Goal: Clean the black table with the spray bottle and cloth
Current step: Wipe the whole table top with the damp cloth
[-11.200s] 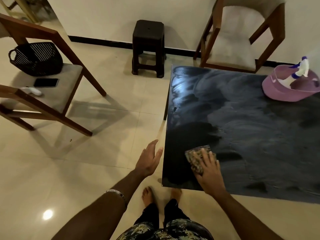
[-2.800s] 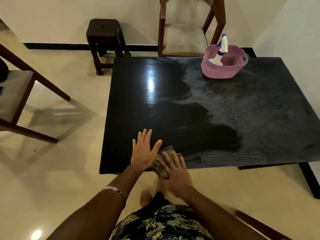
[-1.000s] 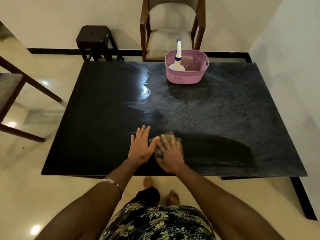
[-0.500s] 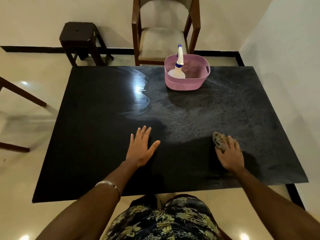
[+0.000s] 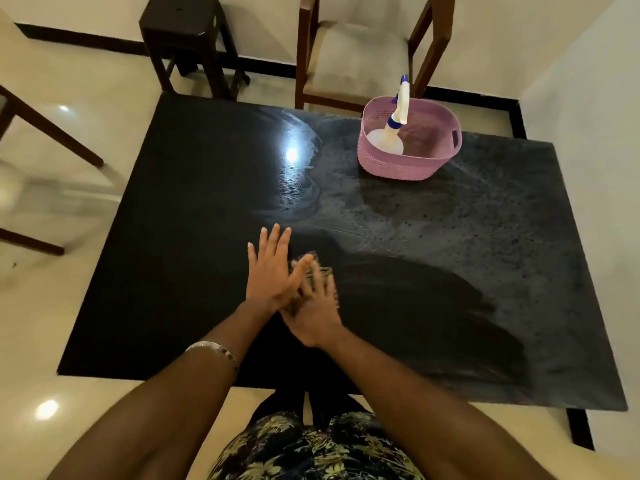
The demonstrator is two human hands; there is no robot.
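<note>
Cloth (image 5: 313,271) sits under the right hand (image 5: 317,315), fingers flat on it; left hand (image 5: 270,271) lies flat beside, fingers spread. Far right, the spray bottle (image 5: 393,128) stands in a pink basket (image 5: 408,166) — a long wipe could bump it off the counter (image 5: 194,209).

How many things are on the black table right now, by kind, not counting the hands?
Basket: 1, the pink basket at the far side.
Spray bottle: 1, the spray bottle standing inside that basket.
Cloth: 1, the cloth under the right hand, next to the left hand.
Total: 3 on the black table.
</note>
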